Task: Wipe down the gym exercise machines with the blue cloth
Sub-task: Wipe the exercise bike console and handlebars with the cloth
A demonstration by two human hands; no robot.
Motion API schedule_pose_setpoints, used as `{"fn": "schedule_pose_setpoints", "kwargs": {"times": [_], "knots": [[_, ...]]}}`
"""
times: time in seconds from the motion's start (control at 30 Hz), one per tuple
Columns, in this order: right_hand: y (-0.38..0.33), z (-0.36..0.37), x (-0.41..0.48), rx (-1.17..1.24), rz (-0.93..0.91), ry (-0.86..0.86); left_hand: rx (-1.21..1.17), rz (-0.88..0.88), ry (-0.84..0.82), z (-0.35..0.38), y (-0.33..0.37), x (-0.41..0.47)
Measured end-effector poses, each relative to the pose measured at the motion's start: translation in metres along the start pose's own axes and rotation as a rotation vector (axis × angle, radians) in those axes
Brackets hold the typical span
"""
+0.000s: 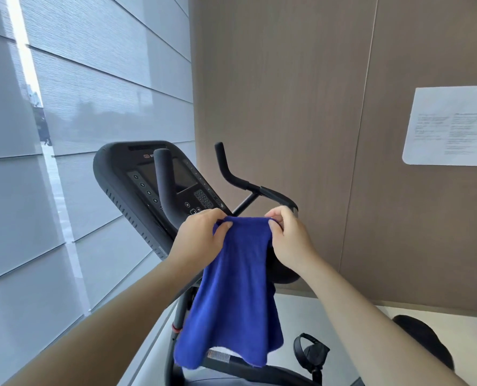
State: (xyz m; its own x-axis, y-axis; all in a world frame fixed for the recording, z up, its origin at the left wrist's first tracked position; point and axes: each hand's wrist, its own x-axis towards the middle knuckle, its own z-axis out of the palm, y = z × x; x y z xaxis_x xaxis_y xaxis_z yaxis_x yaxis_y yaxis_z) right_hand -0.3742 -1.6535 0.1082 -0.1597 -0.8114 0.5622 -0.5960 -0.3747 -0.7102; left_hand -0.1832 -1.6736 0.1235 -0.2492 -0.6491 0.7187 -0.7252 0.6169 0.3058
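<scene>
**Cloth Preparation at the Exercise Bike**

The blue cloth hangs in the air in front of the person, held by its top edge and draping freely downward. Its lower hem hangs loose in front of the frame of the exercise bike. The cloth does not appear to touch any machine surface yet.

Procedure for the step in hand, as judged from this view: the cloth is being spread or refolded before wiping. Fold it into a flat pad so that one clean face meets the surface. Keep the loose hem clear of the pedal and frame. Begin with the console, using light pressure over the keypad so that no buttons are pressed, then work along the handlebar grips, which take the most contact.

Hand state: the left hand pinches the top left corner of the cloth between thumb and curled fingers. The right hand pinches the top right corner in the same way. Both hands are closed to a pinch, near each other, with the top edge stretched between them. Neither hand touches the bike.

Surroundings: the bike stands beside a window with a lowered blind. A printed notice hangs on the brown wall panel to the right.
</scene>
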Motion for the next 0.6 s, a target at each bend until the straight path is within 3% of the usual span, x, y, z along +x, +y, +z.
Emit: {"fn": "schedule_pose_setpoints", "kwargs": {"times": [0.17,0.27,0.37,0.6], "knots": [[0.007,0.004,-0.028,-0.06,0.008,-0.222,-0.109,0.129,-0.033,-0.007,-0.001,-0.015],[0.009,0.007,-0.044,-0.133,-0.041,-0.125,-0.177,0.183,-0.116,-0.011,0.006,-0.028],[0.001,-0.003,-0.056,-0.076,-0.11,-0.009,-0.202,0.174,-0.083,-0.018,0.015,-0.04],[-0.031,-0.045,-0.087,0.166,-0.149,-0.049,-0.247,0.168,-0.015,-0.044,0.068,-0.055]]}}
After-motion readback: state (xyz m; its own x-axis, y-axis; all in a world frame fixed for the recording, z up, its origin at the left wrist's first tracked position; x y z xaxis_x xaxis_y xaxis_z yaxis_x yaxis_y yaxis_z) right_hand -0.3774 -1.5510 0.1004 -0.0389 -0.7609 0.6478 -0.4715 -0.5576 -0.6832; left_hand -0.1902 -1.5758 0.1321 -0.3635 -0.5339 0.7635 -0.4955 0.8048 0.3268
